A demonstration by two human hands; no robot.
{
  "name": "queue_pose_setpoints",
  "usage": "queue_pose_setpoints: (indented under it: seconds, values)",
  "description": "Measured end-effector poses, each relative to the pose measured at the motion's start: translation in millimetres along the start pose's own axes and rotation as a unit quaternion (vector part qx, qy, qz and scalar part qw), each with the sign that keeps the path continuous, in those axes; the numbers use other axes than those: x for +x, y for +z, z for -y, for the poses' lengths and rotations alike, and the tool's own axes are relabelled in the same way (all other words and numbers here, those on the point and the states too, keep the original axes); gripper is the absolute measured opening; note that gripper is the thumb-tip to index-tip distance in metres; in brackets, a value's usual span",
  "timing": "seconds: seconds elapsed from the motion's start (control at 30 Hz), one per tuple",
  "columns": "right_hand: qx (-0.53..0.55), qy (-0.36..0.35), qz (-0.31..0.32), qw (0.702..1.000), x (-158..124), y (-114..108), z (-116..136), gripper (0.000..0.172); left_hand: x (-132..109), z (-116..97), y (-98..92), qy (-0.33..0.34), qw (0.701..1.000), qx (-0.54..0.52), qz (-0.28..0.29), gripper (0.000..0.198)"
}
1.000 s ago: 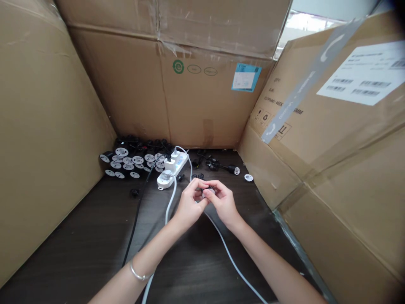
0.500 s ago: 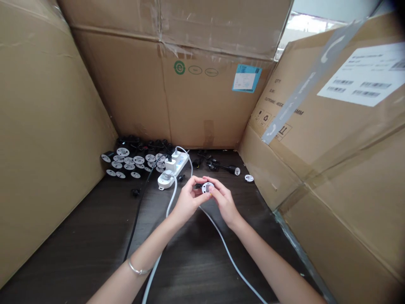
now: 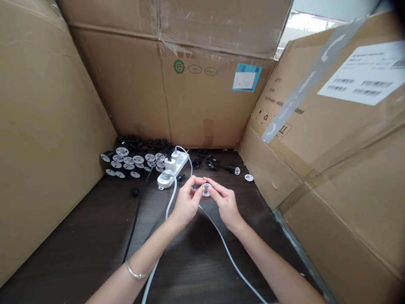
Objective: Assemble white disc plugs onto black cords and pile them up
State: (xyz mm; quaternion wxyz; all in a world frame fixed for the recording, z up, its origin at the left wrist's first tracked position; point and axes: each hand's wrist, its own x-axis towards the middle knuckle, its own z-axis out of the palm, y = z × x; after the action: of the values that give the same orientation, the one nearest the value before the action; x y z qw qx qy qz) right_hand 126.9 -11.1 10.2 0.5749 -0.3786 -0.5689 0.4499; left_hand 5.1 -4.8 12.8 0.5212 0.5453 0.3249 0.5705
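Between my hands is a small round white disc-shaped part (image 3: 206, 191) with dark openings in its face. My left hand (image 3: 187, 202) grips its left side, the thumb on the face beside a small yellow spot. On the right side, my right hand (image 3: 225, 203) holds the same part, its thumb pressed on the face and its fingers curled behind. What lies behind the disc is hidden by my fingers. Just beyond my hands stands a white power strip (image 3: 164, 181) with plugs and adapters in it.
Black cylinders with white disc faces (image 3: 128, 161) are stacked at the back left. A black corded piece with a round white end (image 3: 234, 170) and a loose white disc (image 3: 249, 178) lie at the right. Pale and black cables cross the dark table (image 3: 95, 228). Large cardboard boxes (image 3: 202, 105) enclose three sides.
The disc has shifted slightly left and down and turned more face-up. My left thumb has moved onto its face, and the yellow spot now shows beside that thumb.
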Motion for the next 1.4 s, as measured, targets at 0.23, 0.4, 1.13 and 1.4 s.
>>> queue_pose_setpoints:
  seconds: [0.23,0.4,1.13,1.4]
  values:
    - [0.005,-0.007,0.035,0.999,1.8,0.3,-0.2,0.031,2.5,-0.3,-4.2,-0.01,1.0,0.002,0.007,0.019]
    - [-0.018,-0.042,0.02,0.999,0.4,0.7,-0.9,0.028,1.9,-0.7,-1.4,0.019,0.999,0.026,0.0,0.017]
    - [-0.134,-0.218,-0.018,0.967,-16.3,3.7,2.5,0.034,-17.1,-4.0,-0.7,0.176,0.972,0.155,0.032,0.009]
    - [-0.141,-0.182,-0.046,0.972,-17.1,9.2,3.0,0.029,-12.4,-10.7,5.8,0.105,0.99,0.095,-0.017,0.012]
